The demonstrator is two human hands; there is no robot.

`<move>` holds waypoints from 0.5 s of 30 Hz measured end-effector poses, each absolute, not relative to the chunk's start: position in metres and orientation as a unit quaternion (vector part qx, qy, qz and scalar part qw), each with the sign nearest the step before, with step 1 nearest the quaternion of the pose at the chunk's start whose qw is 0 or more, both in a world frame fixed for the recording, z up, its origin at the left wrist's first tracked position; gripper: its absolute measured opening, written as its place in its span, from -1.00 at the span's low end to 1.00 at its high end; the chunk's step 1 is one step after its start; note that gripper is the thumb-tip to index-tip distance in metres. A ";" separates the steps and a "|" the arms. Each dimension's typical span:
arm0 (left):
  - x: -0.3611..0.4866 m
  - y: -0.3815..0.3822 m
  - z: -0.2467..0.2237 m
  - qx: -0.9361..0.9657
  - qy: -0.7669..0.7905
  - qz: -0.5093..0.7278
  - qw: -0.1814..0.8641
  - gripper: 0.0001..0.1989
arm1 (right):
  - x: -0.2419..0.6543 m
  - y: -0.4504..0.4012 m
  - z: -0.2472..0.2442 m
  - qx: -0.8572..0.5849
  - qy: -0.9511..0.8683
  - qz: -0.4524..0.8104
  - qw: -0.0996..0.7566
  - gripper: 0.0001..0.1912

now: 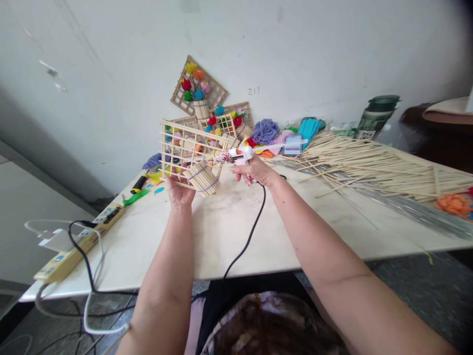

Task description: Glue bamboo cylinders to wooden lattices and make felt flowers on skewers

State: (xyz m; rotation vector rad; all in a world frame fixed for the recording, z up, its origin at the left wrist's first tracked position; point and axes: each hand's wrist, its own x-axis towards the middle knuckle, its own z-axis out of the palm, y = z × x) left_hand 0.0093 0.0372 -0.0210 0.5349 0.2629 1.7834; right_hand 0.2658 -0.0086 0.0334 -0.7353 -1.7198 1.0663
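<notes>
My left hand (181, 190) grips the lower edge of a wooden stick lattice (186, 143), raised tilted above the table. On the lattice's lower right sits a small bundle of short sticks (202, 178) bound with purple yarn. My right hand (254, 170) is wrapped round the handle of a white hot glue gun (242, 154). A glue stick pokes out of its back, and its nozzle points left at the lattice, close to the top of the bundle. Whether the tip touches is too small to tell. A black cord (254, 222) hangs from the gun.
Finished flower lattices (199, 86) lean on the wall behind. Purple yarn (264, 130), a heap of thin sticks (354, 162) and wires lie to the right, with a dark green cup (377, 116) behind. A power strip (79, 241) and a yellow-black cutter (139, 184) lie left.
</notes>
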 end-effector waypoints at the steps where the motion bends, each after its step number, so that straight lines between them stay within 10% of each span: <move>1: 0.009 0.037 -0.021 0.229 0.113 0.767 0.588 -0.62 | 0.266 -0.008 0.033 -0.299 -0.705 0.436 0.473 -0.74; 15: 0.007 0.034 -0.019 0.247 0.098 0.786 0.559 -0.63 | 0.274 -0.009 0.034 -0.299 -0.727 0.448 0.426 -0.72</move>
